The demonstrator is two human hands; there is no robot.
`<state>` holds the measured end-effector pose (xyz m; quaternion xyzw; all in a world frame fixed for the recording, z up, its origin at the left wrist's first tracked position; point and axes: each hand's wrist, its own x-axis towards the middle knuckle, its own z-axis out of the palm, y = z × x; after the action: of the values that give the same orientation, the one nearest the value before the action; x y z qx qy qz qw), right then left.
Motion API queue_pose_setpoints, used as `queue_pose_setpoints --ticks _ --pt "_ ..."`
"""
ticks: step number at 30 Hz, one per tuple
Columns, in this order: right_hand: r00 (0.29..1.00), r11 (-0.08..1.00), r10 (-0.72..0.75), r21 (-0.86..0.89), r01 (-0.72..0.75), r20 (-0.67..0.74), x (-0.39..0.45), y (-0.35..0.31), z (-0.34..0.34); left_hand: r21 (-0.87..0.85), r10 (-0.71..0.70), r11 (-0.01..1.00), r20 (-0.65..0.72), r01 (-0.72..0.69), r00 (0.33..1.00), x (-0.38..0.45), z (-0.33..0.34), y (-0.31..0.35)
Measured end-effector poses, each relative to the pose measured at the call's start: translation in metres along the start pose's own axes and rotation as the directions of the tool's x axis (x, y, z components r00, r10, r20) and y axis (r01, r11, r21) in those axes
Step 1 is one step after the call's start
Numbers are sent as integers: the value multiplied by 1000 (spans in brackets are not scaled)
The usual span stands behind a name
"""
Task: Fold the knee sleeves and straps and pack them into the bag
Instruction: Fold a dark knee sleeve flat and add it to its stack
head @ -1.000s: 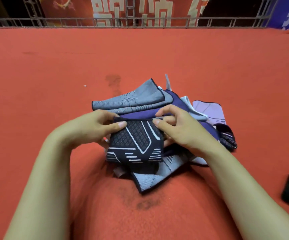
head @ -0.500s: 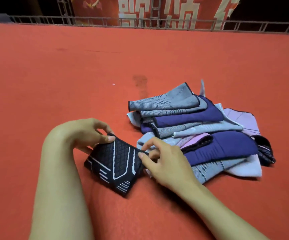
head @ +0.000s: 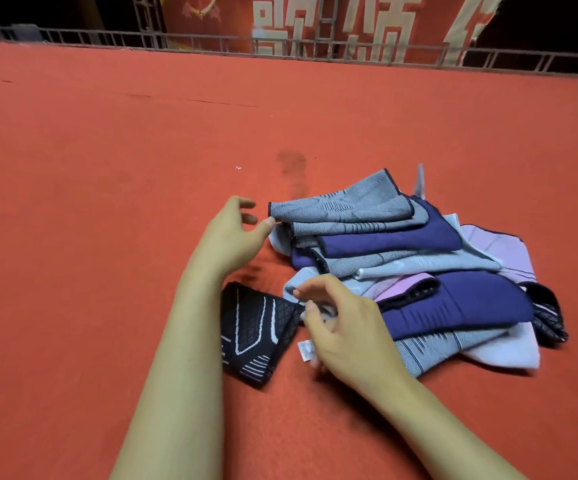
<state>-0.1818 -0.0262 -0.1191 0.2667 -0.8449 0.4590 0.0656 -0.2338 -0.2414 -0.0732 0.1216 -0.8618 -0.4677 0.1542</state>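
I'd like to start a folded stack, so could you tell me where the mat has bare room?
Bare red mat runs left of the left hand and folded black sleeve, and beyond the pile toward the railing. It is crowded around the right hand against the pile.

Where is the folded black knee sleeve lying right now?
In the head view, the black knee sleeve lies on the red mat, left of the sleeve pile, between the forearms, just beside the right hand.

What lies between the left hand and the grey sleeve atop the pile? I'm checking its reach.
Nothing: in the head view the left hand's thumb tip meets the grey sleeve's near corner.
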Motion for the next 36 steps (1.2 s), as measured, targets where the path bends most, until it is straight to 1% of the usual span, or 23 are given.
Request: queue_pose_setpoints --ticks 2,4,5,7,9,10,13,15,16,17,18,20,21,22,23,24,25,26,28,30,31,34,36 --pt "990 977 126 164 -134 61 2 -4 -10 -167 -42 985 -50 33 998 3 15 -8" --pt "969 914 227 323 -246 96 5 -4 -19 -274 -50 961 -65 31 997 5 28 -9" --pt "958 870 265 400 -288 114 8 -3 -24 -285 -28 959 -82 3 996 7 34 -10" --pt "931 766 325 531 -362 166 12 -1 -33 -220 32 973 -150 -65 988 9 43 -7" --pt "899 655 366 620 -431 239 15 1 -41 -134 77 986 -188 -104 979 10 48 -3" --pt "887 611 376 647 -456 269 17 2 -44 -147 102 981 -183 -129 978 9 49 -1" --pt "879 502 362 730 -464 310 17 3 -48 -318 189 920 -156 -231 969 1 48 12" --pt "895 376 326 828 -417 303 19 1 -56 -403 240 870 -161 -285 957 -6 43 30" --pt "905 309 324 874 -376 274 21 0 -63 -407 272 857 -163 -316 948 -8 42 39" --pt "919 280 327 906 -317 220 24 0 -72 -365 310 862 -169 -352 936 -8 41 47" --pt "933 303 331 920 -249 143 27 -1 -81 -286 345 880 -164 -379 924 -8 39 54" --pt "945 437 328 890 -130 -23 33 0 -93 -132 377 912 -107 -389 920 -15 36 68" --pt "942 510 322 855 -91 -92 34 2 -96 -138 386 911 -47 -388 921 -21 36 76" --pt "938 571 316 818 -68 -143 35 4 -97 -211 379 908 37 -363 925 -28 39 84" --pt "936 620 306 783 -55 -177 35 7 -97 -311 355 903 147 -298 923 -37 43 92" --pt "937 658 289 751 -46 -196 35 10 -96 -397 314 898 274 -191 909 -44 50 99" --pt "940 699 270 714 -42 -210 34 14 -95 -443 273 894 409 -72 871 -49 57 103" --pt "939 757 257 652 -50 -227 34 18 -94 -460 243 887 528 34 814 -52 65 104" --pt "928 884 234 461 -79 -289 34 26 -95 -459 217 873 671 167 709 -55 78 105" --pt "902 932 221 353 -83 -370 34 34 -97 -445 203 872 709 205 675 -58 81 104" --pt "881 946 215 314 -80 -422 34 41 -99 -432 197 882 701 189 686 -59 79 104" --pt "812 969 205 233 -88 -546 33 55 -103 -394 227 919 562 17 796 -51 68 98" --pt "790 959 240 263 -104 -564 33 62 -103 -350 226 933 388 -84 893 -44 67 90"
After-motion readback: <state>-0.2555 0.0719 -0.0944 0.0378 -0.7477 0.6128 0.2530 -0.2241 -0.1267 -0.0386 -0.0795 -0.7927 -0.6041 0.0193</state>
